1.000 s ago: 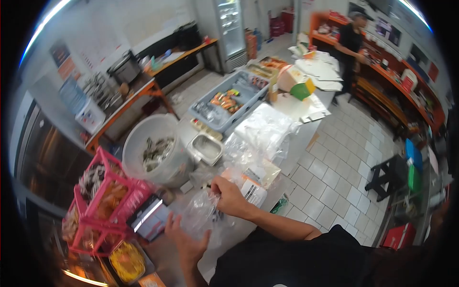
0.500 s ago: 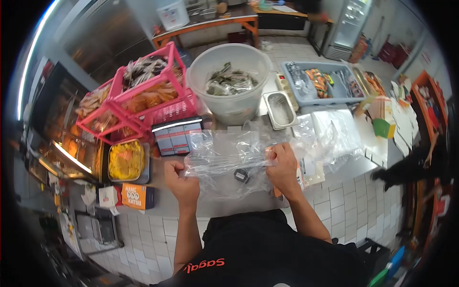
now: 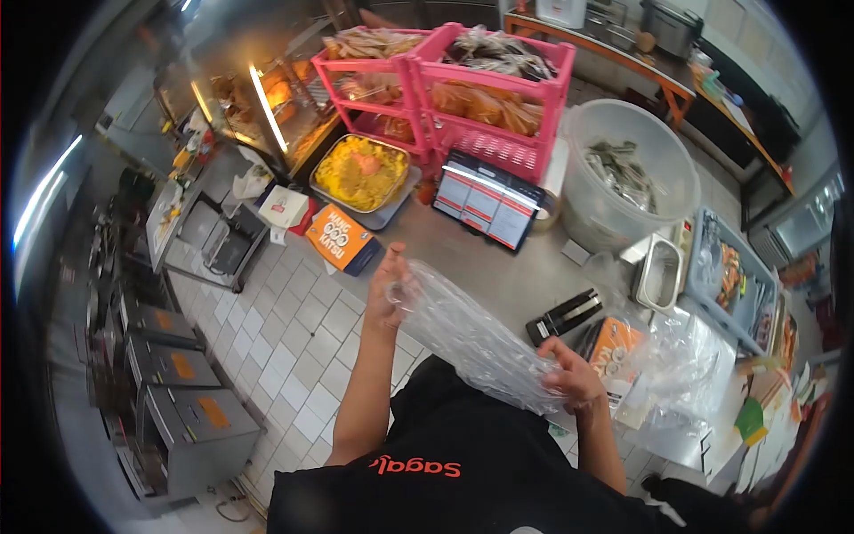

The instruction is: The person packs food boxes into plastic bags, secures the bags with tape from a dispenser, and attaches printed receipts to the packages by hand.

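Observation:
A clear plastic bag (image 3: 476, 338) is stretched slantwise in front of my body, above the near edge of the steel counter (image 3: 418, 240). My left hand (image 3: 391, 289) holds its upper left end, fingers closed around the film. At its lower right end my right hand (image 3: 571, 374) grips the other side between thumb and fingers. Beyond the bag stands a tablet (image 3: 487, 200) showing a red and white screen. A black tape dispenser (image 3: 565, 316) lies near my right hand, beside an orange box (image 3: 616, 347).
Pink crates (image 3: 498, 67) with packed food stand at the back, next to a large translucent bucket (image 3: 623, 169). A yellow food tray (image 3: 360, 173) and an orange box sit at the left. Right are a metal pan (image 3: 660, 274), blue-grey bin (image 3: 734, 276) and plastic bags (image 3: 680, 356).
The view has swung left. Both hands, first near a crumpled bag, then pulling it level, now hold it stretched at a slant, left end higher.

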Tool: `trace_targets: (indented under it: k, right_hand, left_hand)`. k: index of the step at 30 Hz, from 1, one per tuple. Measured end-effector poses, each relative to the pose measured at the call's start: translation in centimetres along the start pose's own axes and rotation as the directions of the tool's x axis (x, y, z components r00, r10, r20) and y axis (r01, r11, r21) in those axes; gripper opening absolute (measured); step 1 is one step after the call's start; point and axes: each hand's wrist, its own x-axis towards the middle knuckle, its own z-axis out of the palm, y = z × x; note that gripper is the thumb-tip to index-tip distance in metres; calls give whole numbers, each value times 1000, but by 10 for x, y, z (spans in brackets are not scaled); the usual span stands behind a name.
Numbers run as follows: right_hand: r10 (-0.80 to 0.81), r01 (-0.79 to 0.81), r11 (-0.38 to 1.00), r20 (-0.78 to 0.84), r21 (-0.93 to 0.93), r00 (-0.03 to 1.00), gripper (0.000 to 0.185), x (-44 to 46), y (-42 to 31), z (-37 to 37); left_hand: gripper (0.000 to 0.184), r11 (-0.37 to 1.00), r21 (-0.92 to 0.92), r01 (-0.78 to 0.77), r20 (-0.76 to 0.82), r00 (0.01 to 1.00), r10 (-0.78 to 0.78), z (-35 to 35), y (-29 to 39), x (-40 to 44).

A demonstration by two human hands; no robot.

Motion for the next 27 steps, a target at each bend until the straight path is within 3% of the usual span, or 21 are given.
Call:
trace_targets:
  k: [2, 3, 4, 5, 6, 7, 8, 10, 11, 12, 14, 15, 16, 18, 20, 21, 22, 23, 24, 26, 27]
  right_hand:
    - [-201, 189, 968, -59, -168, 978, 30, 0, 9, -25]
    - [-165, 125, 910, -69, -395, 984, 23, 0, 4, -40]
    - [-147, 110, 912, -64, -396, 987, 23, 5, -1, -35]
    - [-278, -9, 604, -221, -797, 935, 28, 15, -13, -26]
    - [-467, -221, 166, -274, -961, 841, 33, 23, -22, -14]
    - [-498, -342, 130, -360, -931, 789, 64, 27, -26, 3]
    - [-508, -340, 126, -355, -932, 785, 64, 36, -32, 18]
    - [-560, -500, 0, -414, -866, 718, 80, 55, -39, 42]
    - [-501, -529, 9, -461, -849, 732, 88, 64, -45, 45]
    - [-516, -543, 23, -475, -839, 713, 88, 76, -47, 40]
    - [-662, -377, 64, -322, -924, 677, 83, 96, -42, 15]
    - [-661, -298, 80, -275, -951, 699, 70, 103, -41, 2]
    - [-681, -325, 84, -292, -942, 672, 70, 110, -44, 4]
    - [-761, -181, 166, -242, -969, 602, 53, 116, -47, 13]
    - [-783, -217, 196, -286, -956, 553, 45, 119, -46, 21]
    - [-789, -223, 221, -309, -949, 531, 36, 120, -41, 26]
    - [-800, -252, 227, -327, -941, 502, 36, 122, -34, 28]
    - [-729, -467, 134, -406, -874, 551, 31, 125, -26, 29]
    - [-653, -646, 19, -499, -763, 570, 27, 127, -21, 32]
    - [-626, -710, 14, -559, -704, 543, 24, 127, -11, 42]
    - [-637, -635, 95, -537, -767, 553, 24, 128, -9, 40]
  left_hand:
    - [45, 999, 35, 26, -39, 999, -25, 5, 2, -10]
    - [39, 990, -49, 129, 7, 992, -129, 3, 3, -15]
    - [34, 963, -128, 238, 60, 971, -232, -1, 3, -22]
    - [34, 964, -133, 230, 47, 973, -226, -7, 4, -26]
    - [27, 879, 397, 263, 129, 933, -337, -13, 7, -26]
    - [20, 553, 816, 167, 144, 869, -474, -17, 10, -23]
    - [20, 556, 817, 156, 155, 869, -470, -4, 13, -18]
    - [15, 167, 957, 239, -133, 867, -480, 18, 15, -11]
    - [31, 252, 968, 4, 85, 937, -339, -1, 12, -4]
    - [31, 253, 968, -11, 104, 928, -357, -10, 24, 6]
    - [42, 258, 930, -261, 318, 924, -214, -24, 66, 24]
    - [48, 217, 946, -240, 294, 917, -270, -41, 95, 37]
    - [55, 175, 958, -229, 275, 906, -323, -60, 130, 54]
    - [66, -183, 922, -340, 246, 884, -398, -107, 191, 85]
    - [73, -599, 685, -416, 153, 885, -440, -121, 226, 98]
    - [73, -576, 682, -451, 179, 866, -466, -126, 235, 103]
    - [76, -613, 564, -553, 122, 790, -601, -130, 240, 108]
    - [80, -621, 433, -654, 48, 704, -708, -136, 242, 113]
    - [80, -598, 423, -681, 77, 685, -725, -147, 239, 118]
    - [77, -550, 410, -728, 195, 659, -727, -166, 231, 129]
    - [77, -533, 398, -747, 222, 642, -734, -171, 227, 137]
